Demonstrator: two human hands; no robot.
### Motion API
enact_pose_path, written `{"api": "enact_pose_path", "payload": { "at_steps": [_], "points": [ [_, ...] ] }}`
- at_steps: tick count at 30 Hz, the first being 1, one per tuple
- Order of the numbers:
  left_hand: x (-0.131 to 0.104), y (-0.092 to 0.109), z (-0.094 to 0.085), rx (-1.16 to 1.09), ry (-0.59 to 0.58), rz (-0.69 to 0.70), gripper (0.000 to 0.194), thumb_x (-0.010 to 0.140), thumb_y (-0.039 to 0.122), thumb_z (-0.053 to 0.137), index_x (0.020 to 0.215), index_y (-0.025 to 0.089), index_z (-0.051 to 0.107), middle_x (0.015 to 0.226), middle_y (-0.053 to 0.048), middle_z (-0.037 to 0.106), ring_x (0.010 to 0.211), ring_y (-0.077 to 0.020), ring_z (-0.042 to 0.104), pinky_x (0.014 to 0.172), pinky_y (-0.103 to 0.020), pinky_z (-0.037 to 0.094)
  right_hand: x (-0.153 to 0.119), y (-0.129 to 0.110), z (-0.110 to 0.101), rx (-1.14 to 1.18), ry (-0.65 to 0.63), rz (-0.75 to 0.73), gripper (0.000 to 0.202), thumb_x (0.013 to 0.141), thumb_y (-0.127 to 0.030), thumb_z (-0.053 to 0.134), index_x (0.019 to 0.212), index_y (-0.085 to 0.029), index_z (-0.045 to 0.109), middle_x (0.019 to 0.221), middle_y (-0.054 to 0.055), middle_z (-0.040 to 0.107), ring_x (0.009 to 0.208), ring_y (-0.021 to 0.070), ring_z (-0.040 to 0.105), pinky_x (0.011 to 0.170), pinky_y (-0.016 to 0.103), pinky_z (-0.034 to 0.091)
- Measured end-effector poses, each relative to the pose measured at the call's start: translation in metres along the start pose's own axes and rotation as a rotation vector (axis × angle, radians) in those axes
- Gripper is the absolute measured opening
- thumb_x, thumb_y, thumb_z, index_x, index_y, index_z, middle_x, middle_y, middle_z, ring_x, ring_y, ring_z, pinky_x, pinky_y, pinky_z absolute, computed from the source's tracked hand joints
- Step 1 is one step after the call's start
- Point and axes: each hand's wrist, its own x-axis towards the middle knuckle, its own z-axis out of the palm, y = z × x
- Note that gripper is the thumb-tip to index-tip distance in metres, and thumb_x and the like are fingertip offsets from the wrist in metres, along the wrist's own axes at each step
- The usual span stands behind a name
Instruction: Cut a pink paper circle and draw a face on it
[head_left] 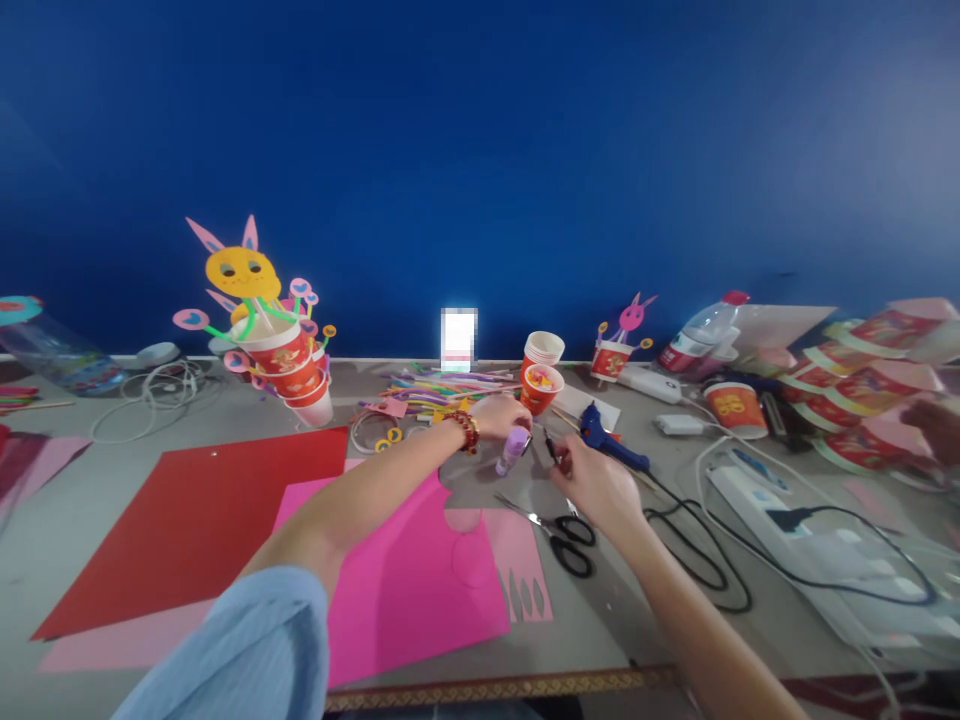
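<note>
My left hand [501,416], a beaded bracelet at its wrist, is beside a red paper cup [538,396] with small yellow and pink pieces in it. Just below that hand a purple glue stick [511,452] stands tilted; whether the hand grips it I cannot tell, as the fingers are mostly hidden. My right hand [596,482] is closed around a slim black pen [550,446], its tip pointing up and left. Black-handled scissors [566,538] lie partly open below, between my forearms. A bright pink sheet [405,590] with cut edges lies under my left forearm.
A red sheet [202,520] lies on the left. Decorated rabbit cups [277,345] stand behind it. Pipe cleaners [450,385] lie at the back. On the right are a blue glue gun [607,440], looping cables, a power strip [795,540] and stacked red cups [862,370].
</note>
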Motion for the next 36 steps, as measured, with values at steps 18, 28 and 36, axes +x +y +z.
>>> {"api": "enact_pose_path", "payload": {
  "at_steps": [18, 28, 36],
  "points": [
    [-0.021, -0.009, -0.015, -0.678, 0.327, -0.172, 0.028, 0.094, 0.032, 0.058, 0.117, 0.016, 0.058, 0.117, -0.008, 0.06, 0.098, -0.0212, 0.062, 0.083, -0.04, 0.054, -0.027, 0.012, -0.021, 0.79, 0.354, -0.161, 0.023, 0.083, -0.03, 0.06, 0.104, -0.021, 0.055, 0.081, 0.002, 0.063, 0.063, 0.0141, 0.061, 0.06, 0.024, 0.051],
    [-0.122, 0.028, -0.024, -1.316, 0.561, -0.284, 0.039, 0.073, 0.047, 0.075, 0.085, 0.017, 0.053, 0.073, 0.002, 0.057, 0.06, -0.0071, 0.054, 0.06, -0.021, 0.045, -0.048, -0.057, -0.027, 0.729, 0.158, -0.426, 0.018, 0.085, -0.019, 0.054, 0.102, -0.022, 0.056, 0.077, 0.0, 0.064, 0.064, 0.0132, 0.061, 0.06, 0.023, 0.051],
    [-0.142, 0.043, -0.022, -1.393, 0.597, -0.291, 0.039, 0.07, 0.044, 0.079, 0.081, 0.017, 0.052, 0.07, 0.003, 0.057, 0.062, -0.0083, 0.054, 0.061, -0.021, 0.043, -0.049, -0.067, -0.025, 0.751, 0.11, -0.457, 0.018, 0.085, -0.018, 0.054, 0.103, -0.022, 0.055, 0.079, -0.001, 0.062, 0.062, 0.0118, 0.06, 0.06, 0.023, 0.05]
  ]
}}
